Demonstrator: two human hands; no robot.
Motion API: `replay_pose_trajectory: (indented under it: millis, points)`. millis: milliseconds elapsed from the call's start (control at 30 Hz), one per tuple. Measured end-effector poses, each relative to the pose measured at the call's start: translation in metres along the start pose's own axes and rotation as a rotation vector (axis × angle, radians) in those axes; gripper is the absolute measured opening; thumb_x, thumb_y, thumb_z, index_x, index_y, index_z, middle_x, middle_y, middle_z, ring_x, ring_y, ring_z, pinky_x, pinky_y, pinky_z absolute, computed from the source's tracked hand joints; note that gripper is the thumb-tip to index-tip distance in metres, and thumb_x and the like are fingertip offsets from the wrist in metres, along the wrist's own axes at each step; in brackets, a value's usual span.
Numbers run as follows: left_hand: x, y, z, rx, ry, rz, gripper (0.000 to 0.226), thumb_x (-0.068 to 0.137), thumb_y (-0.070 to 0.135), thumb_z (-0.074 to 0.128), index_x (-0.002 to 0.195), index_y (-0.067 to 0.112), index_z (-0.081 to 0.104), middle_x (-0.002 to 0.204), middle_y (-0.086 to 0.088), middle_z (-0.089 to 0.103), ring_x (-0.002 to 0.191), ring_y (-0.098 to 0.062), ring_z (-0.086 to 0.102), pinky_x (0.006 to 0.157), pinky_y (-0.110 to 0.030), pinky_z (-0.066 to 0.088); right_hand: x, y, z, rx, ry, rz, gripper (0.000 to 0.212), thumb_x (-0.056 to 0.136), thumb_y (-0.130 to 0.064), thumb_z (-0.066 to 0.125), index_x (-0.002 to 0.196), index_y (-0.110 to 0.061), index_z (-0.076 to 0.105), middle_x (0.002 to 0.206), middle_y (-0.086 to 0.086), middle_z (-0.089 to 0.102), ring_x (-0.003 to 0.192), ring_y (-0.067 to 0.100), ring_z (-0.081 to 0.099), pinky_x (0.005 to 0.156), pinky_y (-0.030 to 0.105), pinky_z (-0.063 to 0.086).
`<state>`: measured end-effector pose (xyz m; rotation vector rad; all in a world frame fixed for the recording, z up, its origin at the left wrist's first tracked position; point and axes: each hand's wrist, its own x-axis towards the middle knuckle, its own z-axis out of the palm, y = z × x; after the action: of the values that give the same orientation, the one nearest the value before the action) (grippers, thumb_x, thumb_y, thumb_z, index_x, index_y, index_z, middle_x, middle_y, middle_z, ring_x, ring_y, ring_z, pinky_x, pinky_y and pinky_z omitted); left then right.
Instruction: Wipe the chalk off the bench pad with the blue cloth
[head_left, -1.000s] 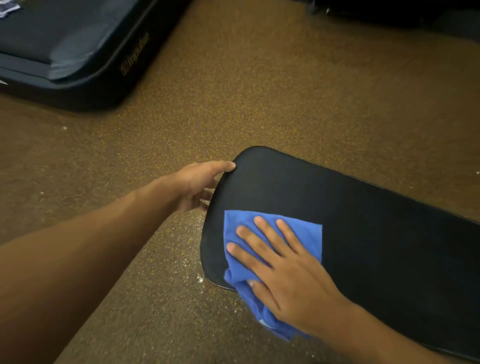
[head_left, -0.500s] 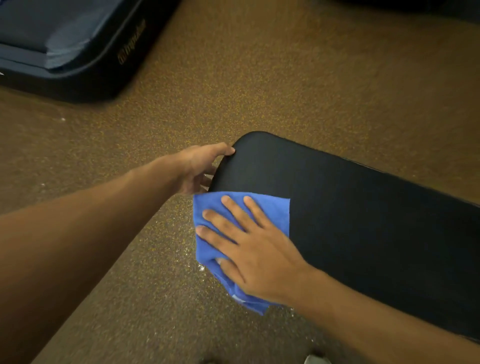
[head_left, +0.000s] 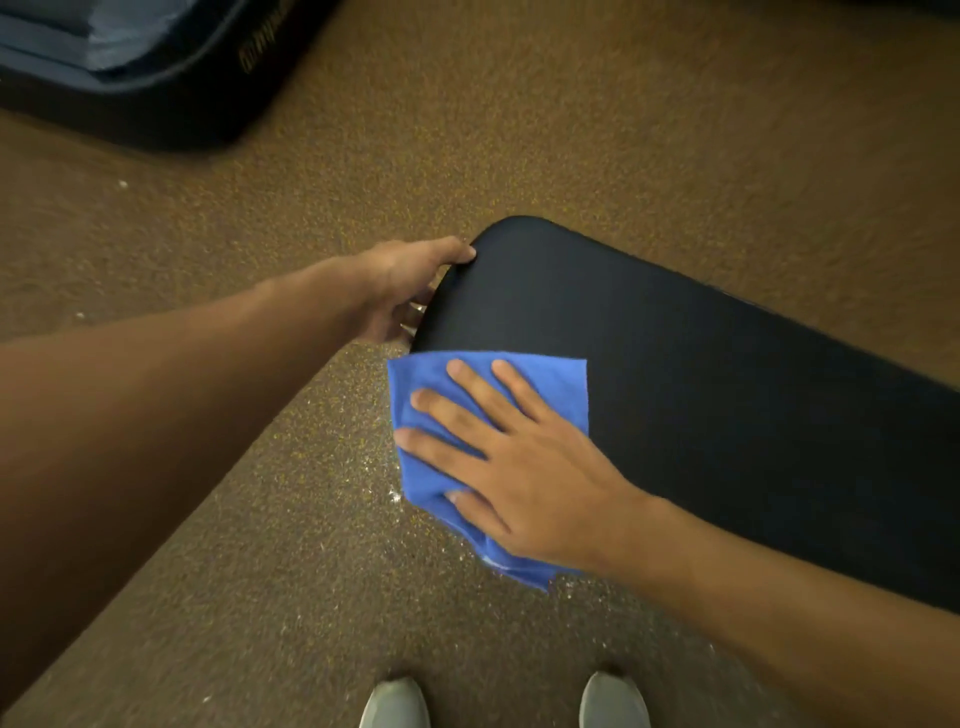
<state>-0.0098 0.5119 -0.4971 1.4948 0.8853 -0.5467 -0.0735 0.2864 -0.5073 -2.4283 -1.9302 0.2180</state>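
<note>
A right hand (head_left: 524, 467), fingers flat, presses a soft, limp blue microfibre cloth (head_left: 545, 379) over the black padded bench pad's (head_left: 701, 405) near corner, while the left hand (head_left: 410, 283) grips its rounded end edge.

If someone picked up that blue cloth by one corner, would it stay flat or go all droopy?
Probably droopy. The blue cloth already sags over the bench pad edge where nothing supports it. It looks thin and light, and the right hand pressing flat on it suggests it would slide or bunch easily.
</note>
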Motion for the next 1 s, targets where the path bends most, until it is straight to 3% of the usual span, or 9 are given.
replay_pose_trajectory:
  millis: [133, 267, 467, 600, 800, 900, 1000]
  points:
    - [0.001, 0.0, 0.0, 0.014, -0.015, 0.004, 0.037, 0.086, 0.05, 0.064, 0.113, 0.025, 0.064, 0.102, -0.012, 0.07, 0.074, -0.027, 0.069, 0.069, -0.033, 0.052, -0.001, 0.025, 0.0, -0.026, 0.004, -0.028, 0.057, 0.104, -0.045, 0.038, 0.159, -0.031, 0.034, 0.167, 0.002, 0.03, 0.157, 0.036, 0.016, 0.123, 0.057, 0.016]
    - [0.005, -0.005, -0.003, -0.002, -0.023, 0.012, 0.042, 0.085, 0.051, 0.066, 0.117, 0.024, 0.065, 0.112, -0.02, 0.072, 0.084, -0.033, 0.071, 0.086, -0.047, 0.054, 0.026, 0.009, 0.001, -0.008, 0.03, 0.119, 0.058, 0.105, -0.046, 0.031, 0.161, -0.029, 0.03, 0.17, 0.004, 0.024, 0.157, 0.039, 0.014, 0.122, 0.061, 0.012]
    - [-0.002, 0.0, 0.002, 0.034, 0.008, 0.012, 0.032, 0.088, 0.051, 0.061, 0.109, 0.027, 0.066, 0.099, -0.007, 0.07, 0.075, -0.023, 0.066, 0.066, -0.031, 0.05, -0.045, 0.003, 0.005, -0.014, -0.033, 0.006, 0.064, 0.104, -0.046, 0.043, 0.163, -0.03, 0.022, 0.171, 0.003, 0.02, 0.158, 0.035, 0.007, 0.123, 0.059, 0.017]
    - [-0.008, 0.0, 0.004, 0.059, 0.037, 0.044, 0.028, 0.089, 0.05, 0.062, 0.102, 0.027, 0.069, 0.098, 0.002, 0.069, 0.081, -0.022, 0.063, 0.067, -0.031, 0.045, -0.063, 0.023, 0.004, -0.036, -0.055, 0.037, 0.062, 0.105, -0.047, 0.04, 0.163, -0.031, 0.023, 0.171, 0.002, 0.021, 0.158, 0.034, 0.009, 0.123, 0.059, 0.019]
    - [-0.028, 0.006, 0.008, -0.002, 0.073, 0.177, 0.03, 0.09, 0.05, 0.062, 0.11, 0.03, 0.07, 0.106, 0.003, 0.072, 0.088, -0.017, 0.067, 0.082, -0.035, 0.05, -0.017, 0.002, 0.003, 0.003, 0.017, 0.166, 0.06, 0.106, -0.047, 0.033, 0.163, -0.028, 0.024, 0.171, 0.006, 0.02, 0.157, 0.04, 0.012, 0.122, 0.063, 0.014]
    - [-0.041, 0.002, 0.013, 0.152, 0.087, 0.407, 0.033, 0.09, 0.04, 0.07, 0.122, 0.034, 0.067, 0.116, 0.009, 0.071, 0.098, -0.006, 0.067, 0.092, -0.029, 0.05, -0.039, -0.006, 0.005, 0.011, -0.018, 0.145, 0.064, 0.105, -0.045, 0.036, 0.164, -0.027, 0.019, 0.172, 0.007, 0.017, 0.158, 0.039, 0.007, 0.123, 0.062, 0.014]
    - [-0.052, -0.013, 0.005, 0.612, 0.081, 0.633, 0.059, 0.085, 0.037, 0.076, 0.14, 0.03, 0.056, 0.133, 0.005, 0.063, 0.117, -0.007, 0.062, 0.101, -0.018, 0.044, -0.078, -0.001, 0.005, -0.018, -0.093, 0.086, 0.07, 0.101, -0.045, 0.043, 0.164, -0.029, 0.017, 0.172, 0.004, 0.017, 0.158, 0.035, 0.007, 0.123, 0.06, 0.022]
